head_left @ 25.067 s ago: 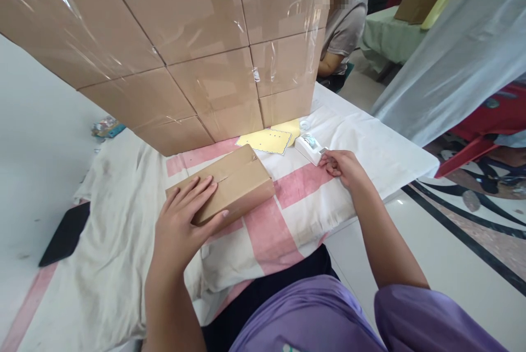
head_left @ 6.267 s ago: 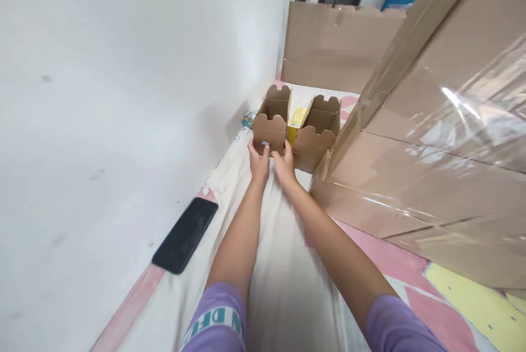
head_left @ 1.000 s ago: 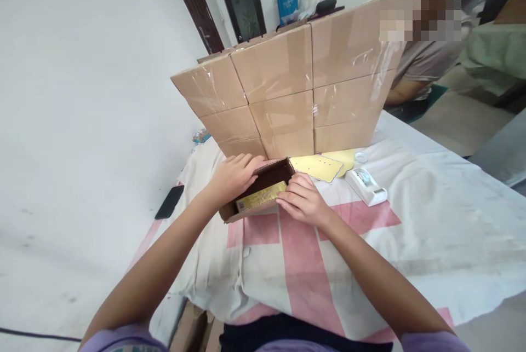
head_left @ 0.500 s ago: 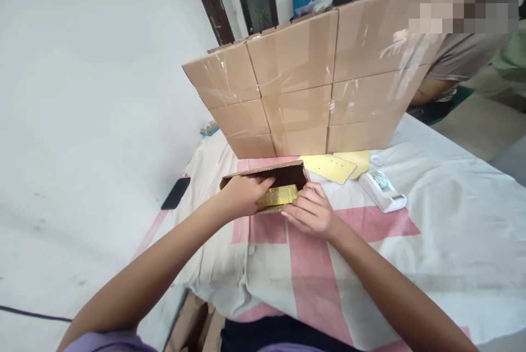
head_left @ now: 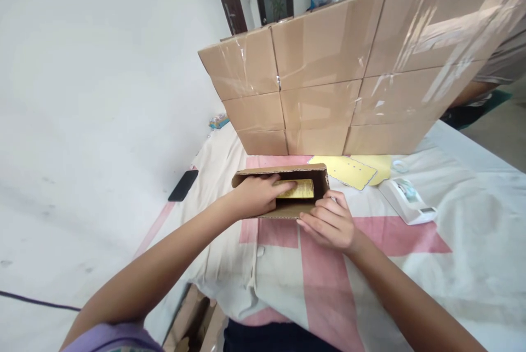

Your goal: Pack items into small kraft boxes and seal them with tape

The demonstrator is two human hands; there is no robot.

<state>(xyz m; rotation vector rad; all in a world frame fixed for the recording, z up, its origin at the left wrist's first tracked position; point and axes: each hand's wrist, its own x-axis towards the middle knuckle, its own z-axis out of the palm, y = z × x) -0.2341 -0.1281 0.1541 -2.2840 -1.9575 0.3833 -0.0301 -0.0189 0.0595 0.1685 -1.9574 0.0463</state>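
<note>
An open cardboard box (head_left: 287, 213) stands in front of me with its mouth toward me. Inside it is a small yellow box (head_left: 302, 190), its left end covered by my fingers. My left hand (head_left: 258, 196) reaches in from the left and grips that yellow box, one finger stretched along it. At the right front corner of the cardboard box, my right hand (head_left: 331, 221) is closed on the rim, fingers bent over the edge.
Behind stands a wall of taped cardboard boxes (head_left: 320, 73). Yellow papers (head_left: 353, 171), a tape roll (head_left: 400, 166) and a white tape dispenser (head_left: 406, 201) lie to the right. A black phone (head_left: 183, 185) lies by the wall. Part of another person (head_left: 503, 62) shows far right.
The yellow box sits farther back from the cardboard box's front edge, and more of the inside shows. My left index finger now lies along it. The view has shifted left.
</note>
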